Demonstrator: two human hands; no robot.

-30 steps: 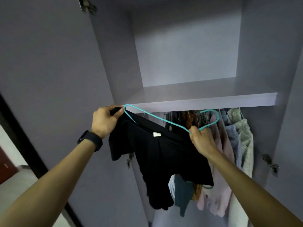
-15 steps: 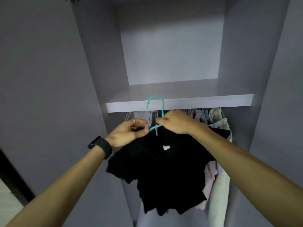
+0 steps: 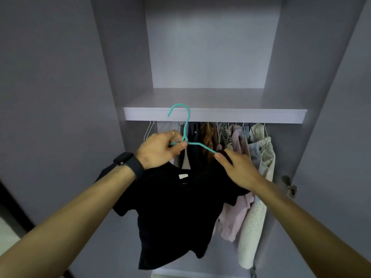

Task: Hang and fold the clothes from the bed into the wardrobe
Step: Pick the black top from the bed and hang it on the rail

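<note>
Left grip (image 3: 158,150): thumb and curled fingers pinch the teal wire clothes hanger (image 3: 187,127) at the twist just under its hook; a thin ring (image 3: 173,133) sits on one finger and a black wristwatch (image 3: 128,161) on the wrist
Right grip (image 3: 239,171): thumb and fingers pressed together on the shoulder of the black short-sleeved T-shirt (image 3: 172,207), right where the hanger's sloping arm runs into the cloth
Hanger: held up in front of the open wardrobe, hook upright; the hook's top lies across the front edge of the pale lilac wardrobe shelf (image 3: 214,115) in this view, and I cannot tell whether it touches; one bare arm of wire shows between the two grips
T-shirt: draped on the hanger and hanging free below both grips, in front of the lower compartment; a small white neck label (image 3: 183,176) shows inside the collar; one sleeve sticks out under the left wrist
Hung clothes: a row of garments in brown, pink, cream and patterned cloth (image 3: 236,137) hangs under the shelf, behind and to the right of the T-shirt
Spare hangers: thin white wire hangers (image 3: 149,130) hang bare at the left end of that row
Right wall: a metal door hinge (image 3: 289,186) is fixed just beside the cream garments
</note>
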